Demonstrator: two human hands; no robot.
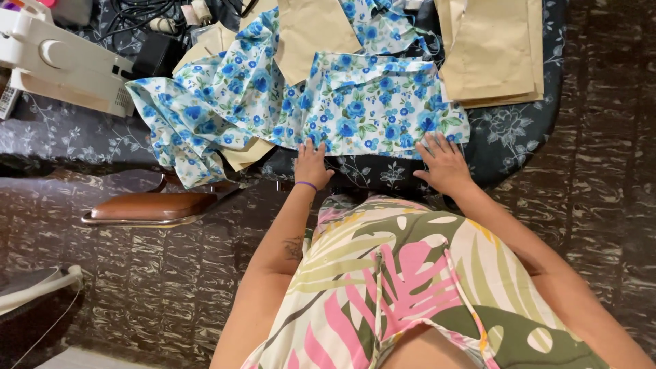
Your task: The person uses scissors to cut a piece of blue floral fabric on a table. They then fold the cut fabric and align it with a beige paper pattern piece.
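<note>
White fabric printed with blue flowers [355,102] lies spread over a dark floral tablecloth [506,130]. My left hand [311,164] rests flat at the near edge of the fabric, fingers apart, a purple band on its wrist. My right hand [443,162] lies flat on the near right corner of the same fabric, fingers spread. Neither hand grips anything. Tan paper pattern pieces [495,48] lie on and beside the fabric, one of them [311,31] on top of it.
A white sewing machine [61,58] stands at the far left, with black cables [147,17] behind it. A brown chair seat [150,205] sits left of me beside the table. A white appliance with a cord [37,287] lies on the dark patterned floor.
</note>
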